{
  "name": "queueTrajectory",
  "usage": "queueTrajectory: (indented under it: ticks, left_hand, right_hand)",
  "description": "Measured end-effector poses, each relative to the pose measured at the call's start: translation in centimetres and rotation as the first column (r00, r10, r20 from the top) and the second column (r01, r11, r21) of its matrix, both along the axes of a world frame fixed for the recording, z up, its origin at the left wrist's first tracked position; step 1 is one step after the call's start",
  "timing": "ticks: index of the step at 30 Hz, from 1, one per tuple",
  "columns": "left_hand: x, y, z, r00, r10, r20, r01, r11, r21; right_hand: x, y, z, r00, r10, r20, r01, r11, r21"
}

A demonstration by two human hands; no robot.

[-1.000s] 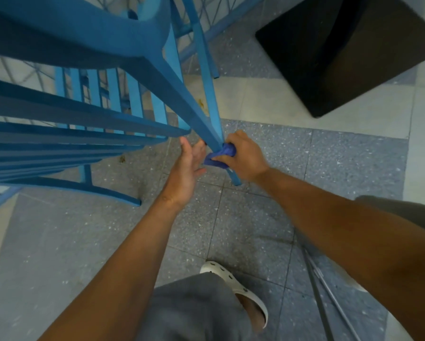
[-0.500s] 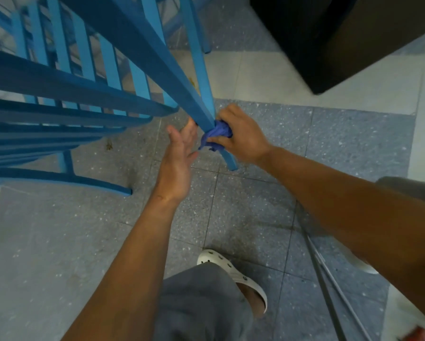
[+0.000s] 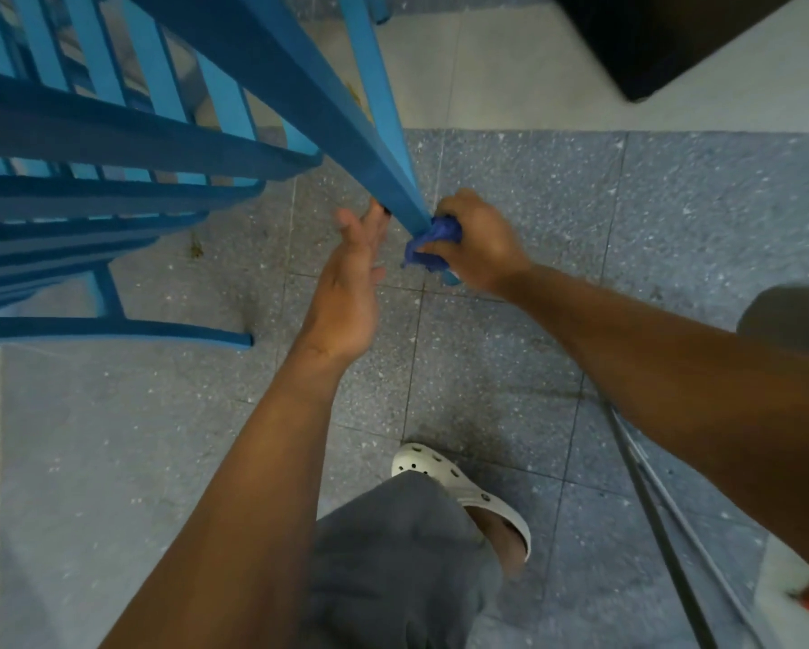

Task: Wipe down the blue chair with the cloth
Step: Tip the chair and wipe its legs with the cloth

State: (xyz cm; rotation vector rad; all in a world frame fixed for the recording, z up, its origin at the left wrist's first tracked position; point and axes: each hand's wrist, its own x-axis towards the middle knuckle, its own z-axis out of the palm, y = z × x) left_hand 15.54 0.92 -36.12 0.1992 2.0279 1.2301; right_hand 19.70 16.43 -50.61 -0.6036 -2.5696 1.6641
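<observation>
The blue chair (image 3: 126,147) fills the upper left, its slats and legs seen from above. One leg (image 3: 346,133) slants down to the floor at centre. My right hand (image 3: 480,245) grips a crumpled dark blue cloth (image 3: 433,243) wrapped around the bottom of that leg. My left hand (image 3: 353,274) is just left of the leg with fingers straight, fingertips near or touching the leg; it holds nothing.
A black box-like furniture base (image 3: 664,35) stands at the upper right on pale tiles. My foot in a white clog (image 3: 459,484) is below centre on grey speckled floor (image 3: 674,203). Thin metal rods (image 3: 660,503) run along the lower right.
The view has shifted so the chair sits higher and further left in frame. My right hand has stayed with the cloth near the foot of the leg. My left hand stays open beside it.
</observation>
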Motion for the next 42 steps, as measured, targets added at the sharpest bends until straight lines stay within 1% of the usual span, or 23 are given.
queueTrajectory:
  ticks: [1,3,4,5,7,9,11,13,14,15,17,20,22,23,24,27,28,30,33,34,37,39,42]
  left_hand:
    - [0.1,0.0,-0.1,0.999,-0.021,-0.035,0.021,1.0,-0.007]
    - [0.5,-0.1,-0.1,0.983,-0.054,-0.177,0.046,0.998,-0.046]
    - [0.7,-0.1,-0.3,0.967,-0.044,-0.251,0.033,0.998,-0.046]
    - [0.8,-0.1,-0.6,0.952,-0.019,-0.305,0.008,0.999,-0.037]
    - [0.7,0.2,-1.2,0.934,0.02,-0.355,-0.028,0.999,-0.019]
    - [0.5,0.4,-1.9,0.926,0.049,-0.374,-0.063,0.998,-0.024]
    - [0.3,0.4,-2.6,0.915,0.067,-0.397,-0.097,0.994,-0.056]
    - [0.2,0.3,-3.0,0.911,0.077,-0.404,-0.12,0.989,-0.083]
    - [0.2,0.3,-3.2,0.912,0.074,-0.404,-0.12,0.989,-0.091]
    - [0.2,0.2,-3.3,0.912,0.062,-0.406,-0.111,0.989,-0.099]
    - [0.2,0.1,-3.2,0.916,0.041,-0.399,-0.091,0.99,-0.106]
    - [0.1,0.1,-2.7,0.921,0.037,-0.387,-0.078,0.993,-0.09]
    - [0.2,0.3,-2.2,0.922,0.043,-0.384,-0.077,0.994,-0.075]
    - [0.2,0.4,-2.0,0.924,0.038,-0.381,-0.073,0.994,-0.076]
    - [0.2,0.4,-1.8,0.926,0.027,-0.376,-0.067,0.994,-0.092]
    - [-0.1,-0.1,-1.6,0.936,-0.02,-0.352,-0.048,0.982,-0.183]
    - [-0.2,-0.4,-1.6,0.941,-0.024,-0.337,-0.046,0.979,-0.199]
    - [-0.2,-0.6,-1.3,0.944,-0.018,-0.328,-0.05,0.979,-0.197]
    - [-0.3,-0.5,-0.9,0.936,-0.02,-0.351,-0.036,0.987,-0.154]
    - [-0.4,-0.5,-0.9,0.936,-0.022,-0.352,-0.032,0.989,-0.148]
    - [-0.3,-0.5,-1.0,0.94,-0.029,-0.339,-0.025,0.988,-0.154]
    - [-0.1,-0.5,-1.3,0.944,-0.051,-0.327,-0.005,0.986,-0.167]
    - [-0.1,-0.2,-1.8,0.954,-0.066,-0.292,0.001,0.976,-0.216]
  right_hand:
    - [-0.1,-0.1,1.4,0.998,-0.02,-0.065,0.021,1.0,0.014]
    - [-0.5,-0.4,4.0,0.975,-0.061,-0.215,0.069,0.997,0.033]
    - [-0.7,-0.6,5.0,0.956,-0.084,-0.281,0.097,0.995,0.034]
    - [-0.9,-0.8,5.7,0.939,-0.101,-0.329,0.119,0.992,0.033]
    - [-1.0,-0.8,5.9,0.928,-0.083,-0.362,0.109,0.993,0.053]
    - [-0.8,-0.2,4.6,0.952,-0.001,-0.306,0.029,0.996,0.089]
    - [-0.1,0.1,2.4,0.989,0.038,-0.143,-0.03,0.998,0.056]
    - [0.7,0.2,0.4,0.999,0.048,0.025,-0.047,0.999,-0.011]
    - [1.1,0.3,-0.4,0.997,0.055,0.055,-0.054,0.998,-0.014]
    - [1.3,0.3,-0.5,0.997,0.06,0.041,-0.06,0.998,0.008]
    - [0.9,0.4,0.7,0.997,0.04,-0.065,-0.039,0.999,0.029]
    - [0.0,-0.6,3.6,0.963,-0.094,-0.254,0.094,0.996,-0.012]
    - [-0.1,-1.6,4.4,0.932,-0.168,-0.321,0.162,0.986,-0.046]
    - [0.1,-2.0,4.4,0.935,-0.182,-0.303,0.171,0.983,-0.062]
    - [0.4,-2.2,4.1,0.95,-0.185,-0.252,0.173,0.982,-0.072]
    - [1.1,-2.4,2.9,0.984,-0.176,-0.032,0.171,0.978,-0.123]
    - [1.1,-2.3,2.8,0.985,-0.171,0.0,0.169,0.972,-0.163]
    - [0.6,-2.2,3.5,0.982,-0.183,-0.043,0.171,0.966,-0.192]
    - [-0.3,-2.0,5.2,0.952,-0.203,-0.229,0.19,0.978,-0.081]
    - [-0.5,-2.1,5.7,0.94,-0.208,-0.272,0.197,0.978,-0.066]
    - [-0.7,-2.3,5.3,0.918,-0.201,-0.343,0.189,0.98,-0.067]
    - [-0.5,-1.9,3.9,0.942,-0.147,-0.3,0.136,0.989,-0.057]
    - [-0.1,-1.1,1.8,0.996,-0.046,-0.075,0.04,0.996,-0.074]
